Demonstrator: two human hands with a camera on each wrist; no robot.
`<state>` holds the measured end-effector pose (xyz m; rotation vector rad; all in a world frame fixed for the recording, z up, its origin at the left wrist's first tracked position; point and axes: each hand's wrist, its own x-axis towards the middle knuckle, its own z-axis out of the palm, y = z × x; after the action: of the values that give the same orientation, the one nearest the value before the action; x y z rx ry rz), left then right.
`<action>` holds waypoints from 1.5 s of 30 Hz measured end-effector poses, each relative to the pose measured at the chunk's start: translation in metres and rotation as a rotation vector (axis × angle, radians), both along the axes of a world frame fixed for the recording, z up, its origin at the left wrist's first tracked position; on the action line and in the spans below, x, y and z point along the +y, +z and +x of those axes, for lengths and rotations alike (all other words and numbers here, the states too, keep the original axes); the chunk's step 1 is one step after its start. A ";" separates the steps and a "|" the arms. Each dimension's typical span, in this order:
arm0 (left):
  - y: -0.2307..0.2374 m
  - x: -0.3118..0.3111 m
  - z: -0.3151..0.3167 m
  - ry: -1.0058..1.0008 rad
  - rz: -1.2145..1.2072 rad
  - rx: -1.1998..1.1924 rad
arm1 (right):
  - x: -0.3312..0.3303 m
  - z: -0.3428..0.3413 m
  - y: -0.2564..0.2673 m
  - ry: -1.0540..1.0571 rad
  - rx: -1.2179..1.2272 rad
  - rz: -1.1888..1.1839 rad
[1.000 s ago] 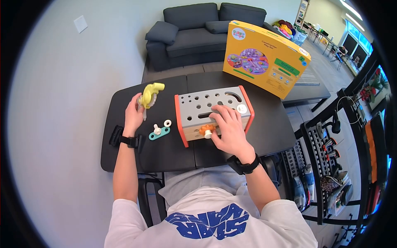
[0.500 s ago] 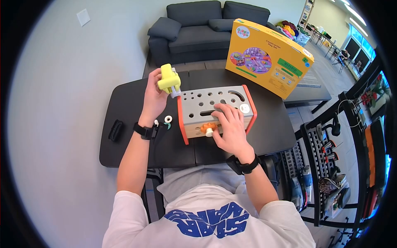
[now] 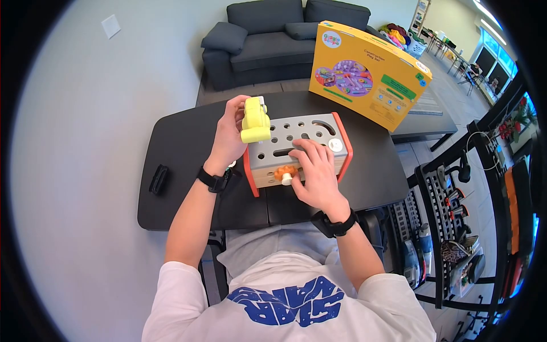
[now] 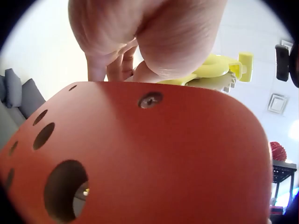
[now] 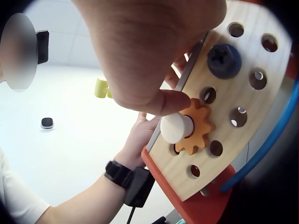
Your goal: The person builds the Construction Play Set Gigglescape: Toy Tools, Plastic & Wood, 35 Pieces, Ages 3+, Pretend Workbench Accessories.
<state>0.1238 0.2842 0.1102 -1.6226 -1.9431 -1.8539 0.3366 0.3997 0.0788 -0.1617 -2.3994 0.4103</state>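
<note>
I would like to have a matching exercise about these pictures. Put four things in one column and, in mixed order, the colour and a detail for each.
Things
1. toy circular saw
2. toy gear
3. cross-slotted bolt
4. workbench end panel

Descriptions
A. orange, around the white peg
B. red, with round holes and a screw
C. yellow, held by the left hand
D. dark blue, set in the wooden side

Right pairs: 1-C, 2-A, 3-D, 4-B.
</note>
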 end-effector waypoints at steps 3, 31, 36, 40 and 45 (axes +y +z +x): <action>0.000 0.001 -0.001 0.020 -0.018 0.005 | 0.000 0.000 0.000 -0.003 -0.001 0.003; -0.096 -0.086 -0.071 0.194 -0.705 0.083 | 0.054 0.001 -0.003 0.132 -0.061 0.018; -0.111 -0.108 -0.071 0.235 -0.851 0.192 | 0.060 0.003 -0.002 0.143 -0.079 -0.011; -0.109 -0.114 -0.066 0.298 -0.897 0.220 | 0.058 0.003 0.000 0.133 -0.079 -0.010; -0.101 -0.120 -0.058 0.481 -0.968 0.257 | 0.057 0.004 -0.001 0.123 -0.079 -0.006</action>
<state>0.0657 0.1645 0.0092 -1.1845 -2.9236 -0.4908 0.3402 0.4565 0.0783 -0.0341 -2.4944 0.4757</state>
